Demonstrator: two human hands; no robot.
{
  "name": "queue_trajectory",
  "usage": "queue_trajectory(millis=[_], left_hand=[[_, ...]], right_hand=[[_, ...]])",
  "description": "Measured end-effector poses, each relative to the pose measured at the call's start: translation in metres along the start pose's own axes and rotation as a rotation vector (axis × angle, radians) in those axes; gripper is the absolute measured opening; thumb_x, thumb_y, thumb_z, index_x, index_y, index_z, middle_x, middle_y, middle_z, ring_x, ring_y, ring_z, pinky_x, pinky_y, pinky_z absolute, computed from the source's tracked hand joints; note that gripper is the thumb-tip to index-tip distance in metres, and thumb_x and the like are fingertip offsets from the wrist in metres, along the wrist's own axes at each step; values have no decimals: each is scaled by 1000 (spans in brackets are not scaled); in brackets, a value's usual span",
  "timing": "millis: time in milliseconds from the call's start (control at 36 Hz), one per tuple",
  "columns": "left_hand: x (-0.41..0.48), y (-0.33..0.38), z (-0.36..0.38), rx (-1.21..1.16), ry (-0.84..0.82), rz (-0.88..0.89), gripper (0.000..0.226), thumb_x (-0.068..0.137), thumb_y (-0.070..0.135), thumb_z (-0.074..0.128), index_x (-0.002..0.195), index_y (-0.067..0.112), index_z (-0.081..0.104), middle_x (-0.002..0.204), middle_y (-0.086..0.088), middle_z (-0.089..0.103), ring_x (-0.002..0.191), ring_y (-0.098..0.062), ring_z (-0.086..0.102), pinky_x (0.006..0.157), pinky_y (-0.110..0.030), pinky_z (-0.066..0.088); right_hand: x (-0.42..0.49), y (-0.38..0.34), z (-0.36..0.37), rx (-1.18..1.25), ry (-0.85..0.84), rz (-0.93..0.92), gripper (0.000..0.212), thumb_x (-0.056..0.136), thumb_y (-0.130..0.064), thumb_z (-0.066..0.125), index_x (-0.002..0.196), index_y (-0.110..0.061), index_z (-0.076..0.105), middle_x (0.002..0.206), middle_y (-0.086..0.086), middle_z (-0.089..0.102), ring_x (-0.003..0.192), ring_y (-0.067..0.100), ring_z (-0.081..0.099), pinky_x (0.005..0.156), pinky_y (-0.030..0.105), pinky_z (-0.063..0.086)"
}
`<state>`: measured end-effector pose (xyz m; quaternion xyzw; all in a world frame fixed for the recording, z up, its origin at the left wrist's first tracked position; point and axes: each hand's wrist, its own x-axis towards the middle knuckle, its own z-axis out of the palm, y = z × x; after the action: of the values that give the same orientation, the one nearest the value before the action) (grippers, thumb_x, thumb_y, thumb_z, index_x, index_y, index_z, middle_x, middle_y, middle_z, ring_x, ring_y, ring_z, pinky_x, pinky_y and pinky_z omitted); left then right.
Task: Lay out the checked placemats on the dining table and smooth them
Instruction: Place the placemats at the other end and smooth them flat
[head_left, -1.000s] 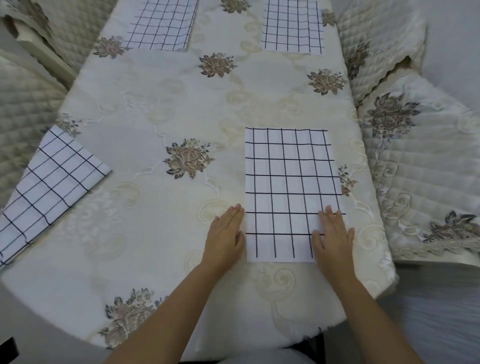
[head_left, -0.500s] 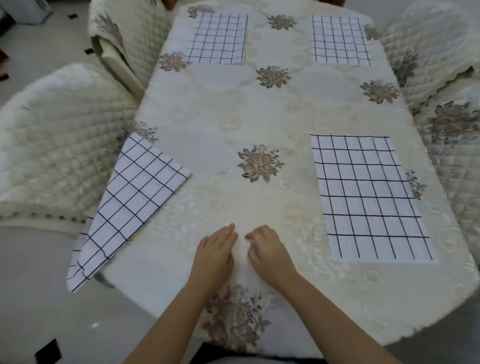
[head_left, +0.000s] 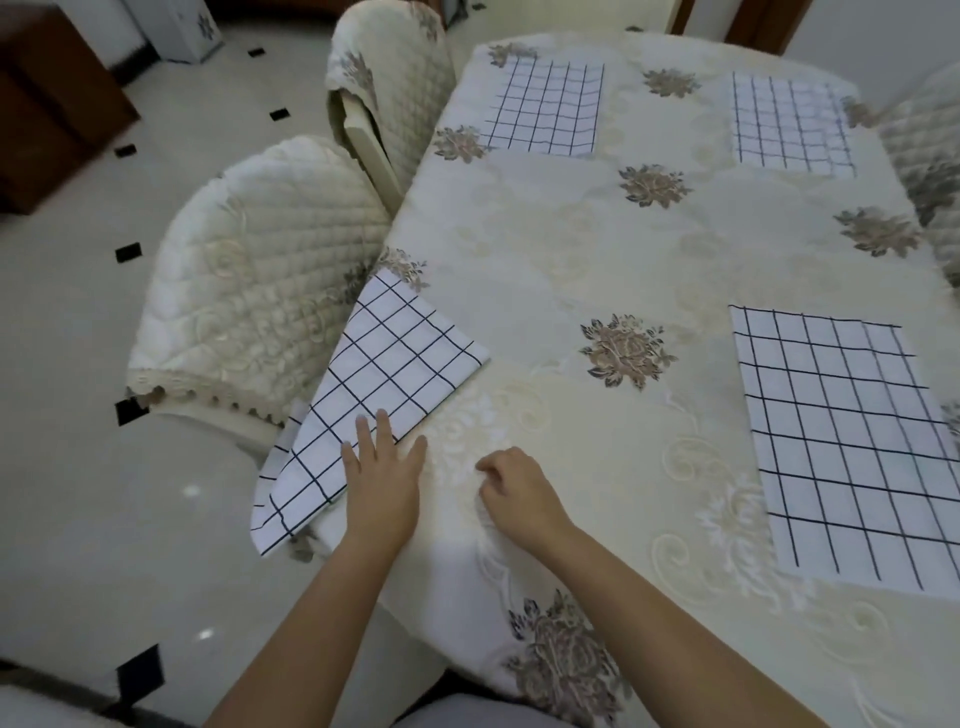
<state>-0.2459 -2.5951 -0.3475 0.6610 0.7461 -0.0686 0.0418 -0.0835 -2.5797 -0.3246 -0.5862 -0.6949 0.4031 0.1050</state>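
Several white placemats with a black check lie on the cream flowered tablecloth (head_left: 597, 244). A skewed placemat (head_left: 379, 384) sits at the table's left edge, its lower end hanging over the side. My left hand (head_left: 382, 483) is flat with fingers apart, its fingertips resting on that placemat's near edge. My right hand (head_left: 514, 493) lies on the bare cloth beside it, fingers curled, holding nothing. A straight placemat (head_left: 852, 436) lies at the right. Two more placemats (head_left: 545, 106) (head_left: 789, 124) lie at the far end.
Quilted cream chair covers stand at the left, one chair (head_left: 244, 322) close to the hanging placemat and another chair (head_left: 389, 88) farther back. More quilted fabric (head_left: 930, 171) shows at the right edge. A pale tiled floor (head_left: 78, 493) lies to the left.
My view has swung left from the right placemat. Both hands left that placemat and moved left across the cloth; my left hand now touches the skewed placemat.
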Motion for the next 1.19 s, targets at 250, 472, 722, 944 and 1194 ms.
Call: queue_trajectory(millis=[250,472,722,944,1194], left_hand=[[8,1,-10,26,-171,-20,58,92,2,35,146,5,14,155,-19,1,143,-34,3,113,-51,13],[12,37,-33,20,-141,149,41,86,-2,36,126,6,42,133,-10,43,116,-26,47,91,-35,36],[10,111,-45,-477,-304,273,24,93,12,37,109,10,56,117,-9,55,100,-25,56,82,-35,47],[-10,146,-53,-1023,-537,284,48,97,5,29,141,22,37,140,-3,46,112,-11,53,80,-7,39],[-16,152,-38,-901,-412,302,41,96,5,34,133,16,47,137,-1,47,125,-13,43,95,-13,28]], right_hand=[[6,-7,2,59,-20,65,34,92,-11,42,122,-9,56,124,7,52,117,20,47,94,25,37],[-1,2,-7,432,31,234,26,94,-16,44,117,-13,56,113,-1,57,109,16,54,96,28,41],[-20,23,-29,909,189,454,31,99,-24,37,107,-2,57,91,16,64,74,18,57,65,23,44],[-48,51,-50,855,285,500,42,98,-37,39,108,-1,59,102,18,66,86,29,64,61,22,41],[-60,76,-53,565,312,591,22,84,-1,46,102,-8,55,94,7,59,79,19,53,64,27,41]])
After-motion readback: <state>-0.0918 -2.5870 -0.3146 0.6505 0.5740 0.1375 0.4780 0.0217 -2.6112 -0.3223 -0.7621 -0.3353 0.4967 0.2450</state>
